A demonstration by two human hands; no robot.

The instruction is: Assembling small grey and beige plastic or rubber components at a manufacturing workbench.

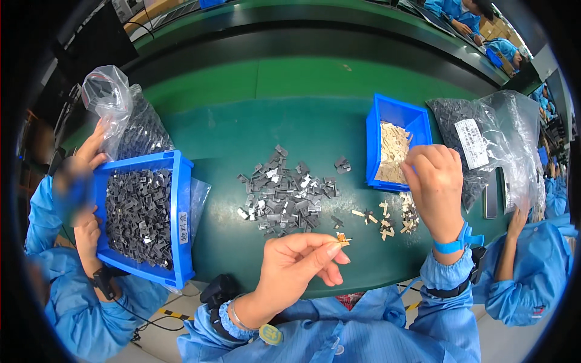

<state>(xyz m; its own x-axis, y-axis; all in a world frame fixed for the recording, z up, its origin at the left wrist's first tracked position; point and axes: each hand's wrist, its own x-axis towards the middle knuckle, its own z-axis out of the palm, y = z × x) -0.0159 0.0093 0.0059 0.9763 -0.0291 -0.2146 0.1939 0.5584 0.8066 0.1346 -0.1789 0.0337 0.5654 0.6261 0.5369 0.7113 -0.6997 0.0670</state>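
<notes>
My left hand is in front of the loose dark pile, near the table's front edge. Its thumb and forefinger pinch a small gold-coloured metal clip. Over the near right corner of a small blue bin, my right hand is closed, fingertips together and pointing down; whatever may be between them is hidden. Inside that bin lie many flat beige pieces. A few more beige pieces are scattered on the table below it, beside my right hand. Dark grey plastic parts, some with whitish faces, form the pile mid-table.
At the left, a larger blue bin holds many dark parts, with a co-worker's hands beside it. Clear plastic bags of dark parts stand behind it and at the right. A phone lies near another co-worker's arm at the right.
</notes>
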